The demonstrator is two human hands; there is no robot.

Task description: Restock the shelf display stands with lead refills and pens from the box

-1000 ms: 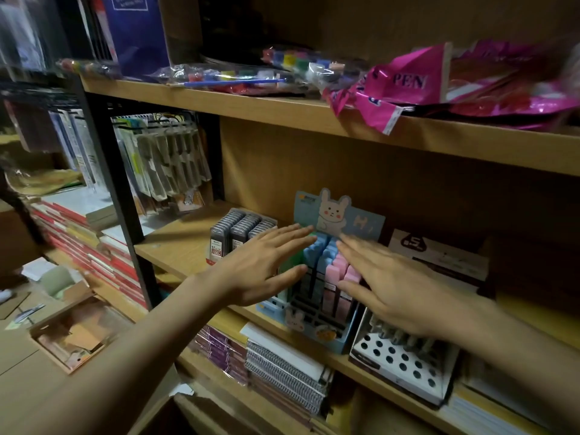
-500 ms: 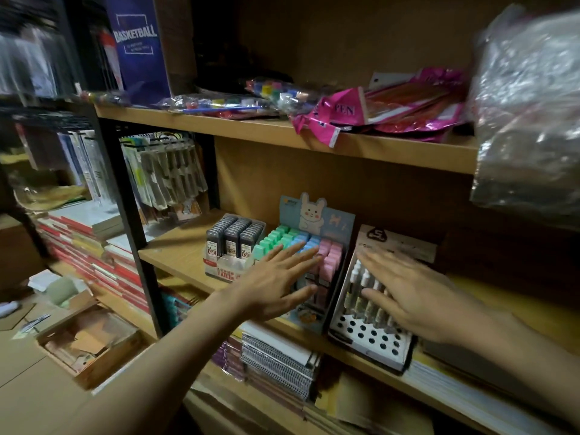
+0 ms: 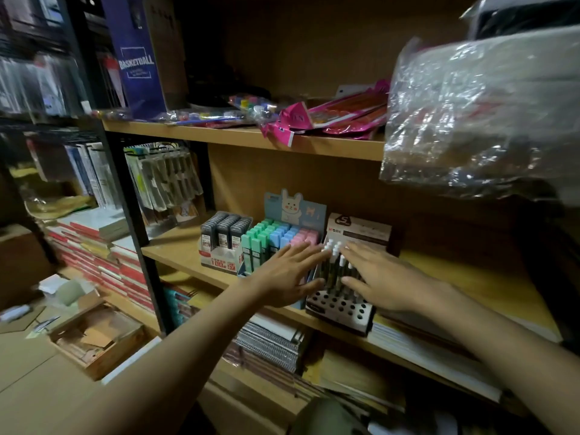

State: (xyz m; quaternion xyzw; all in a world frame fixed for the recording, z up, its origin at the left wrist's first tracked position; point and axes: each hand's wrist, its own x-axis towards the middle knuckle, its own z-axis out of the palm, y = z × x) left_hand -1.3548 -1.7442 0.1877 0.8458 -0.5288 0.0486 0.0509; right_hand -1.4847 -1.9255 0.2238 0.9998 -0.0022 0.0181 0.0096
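Three display stands sit side by side on the middle wooden shelf [image 3: 175, 251]. At the left is a stand of dark lead refill cases [image 3: 224, 235]. The rabbit-card stand [image 3: 293, 208] in the middle holds green, blue and pink cases. At the right, a white holed pen stand [image 3: 340, 309] holds white-capped pens. My left hand [image 3: 290, 276] lies flat with straight fingers against the rabbit stand's right side. My right hand [image 3: 381, 277] rests flat with spread fingers on the pens in the white stand.
A crinkled clear plastic bag [image 3: 477, 120] hangs at the upper right. Pink pen packets [image 3: 329, 119] lie on the upper shelf. Spiral notebooks [image 3: 270, 340] fill the shelf below. A cardboard box [image 3: 94, 340] stands on the floor at the left, beside a black rack post [image 3: 125, 215].
The view has shifted so all three stands show. Both hands have slid right, from the rabbit stand towards the white pen stand, staying flat.
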